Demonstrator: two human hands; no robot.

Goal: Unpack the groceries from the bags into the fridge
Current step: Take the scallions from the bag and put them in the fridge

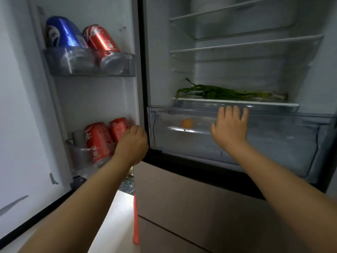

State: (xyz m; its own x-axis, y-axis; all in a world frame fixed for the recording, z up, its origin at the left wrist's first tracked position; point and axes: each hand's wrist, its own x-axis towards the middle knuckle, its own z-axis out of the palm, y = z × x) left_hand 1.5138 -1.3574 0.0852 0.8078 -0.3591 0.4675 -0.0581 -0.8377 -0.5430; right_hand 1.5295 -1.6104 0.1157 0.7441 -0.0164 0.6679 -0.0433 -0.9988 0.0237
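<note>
Left hand (131, 143) is down at the lower door shelf (80, 152), fingers curled round a red can (119, 127) at the shelf's inner end, right beside a second red can (97, 139) already standing there. So the grocery in hand sits in the bottom door rack, nearly seated, the hand gripping it from the side.

Right hand (230, 127) is over on the crisper drawer (273, 139), fingers straight and spread, palm flat against the clear front near its top edge. It carries nothing. The drawer stands pulled partway out, and a small orange item (187, 123) shows through the plastic inside; too blurred to name.

To finish this well, I'd say: get the can's base fully down behind the shelf lip before letting go, upright and snug against its neighbour, so it cannot tip when the door swings. Then a flat, even push with that spread right hand should slide the drawer home; pressing off-centre could skew it on its runners.

Further out, green onions (224, 93) lie along the glass shelf just above the drawer, well clear of its path. Up on the top door shelf (87, 70) a blue can (63, 32) and another red one (101, 38) lean side by side. No bags in view.
</note>
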